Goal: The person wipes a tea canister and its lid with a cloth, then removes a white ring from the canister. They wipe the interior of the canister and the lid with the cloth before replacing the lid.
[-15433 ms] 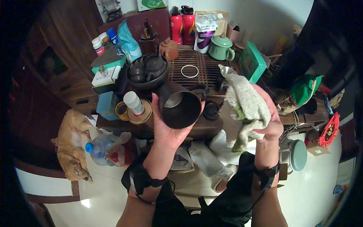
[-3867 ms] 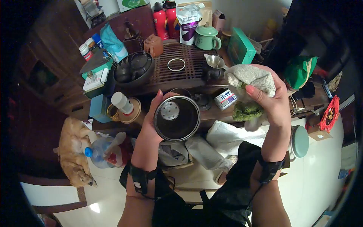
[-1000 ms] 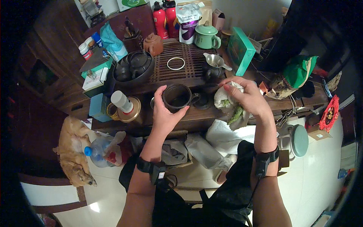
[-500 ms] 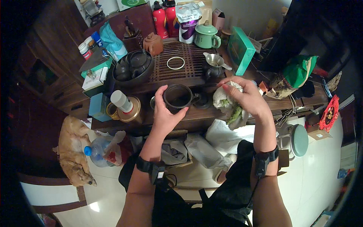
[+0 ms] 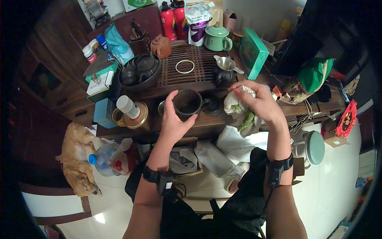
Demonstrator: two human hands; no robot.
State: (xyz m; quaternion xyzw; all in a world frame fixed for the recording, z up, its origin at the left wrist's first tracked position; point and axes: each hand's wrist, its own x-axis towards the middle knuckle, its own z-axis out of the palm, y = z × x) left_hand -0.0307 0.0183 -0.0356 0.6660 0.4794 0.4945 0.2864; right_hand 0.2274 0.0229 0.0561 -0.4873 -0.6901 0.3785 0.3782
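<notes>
My left hand is closed around a dark cup, thumb on its near side and fingers on its left. The cup's open mouth faces up and its handle points right. A bunched white and green cloth is gripped in my right hand, to the right of the cup. Between them a dark round lid-like disc lies on the wooden tea table. Partly hidden behind my left fingers is a small round metallic item.
A slatted tea tray bears a white ring. Around it stand a bowl of dark cups, a clay teapot, a green lidded mug and a strainer on a dark pitcher. A dog lies on the floor at left.
</notes>
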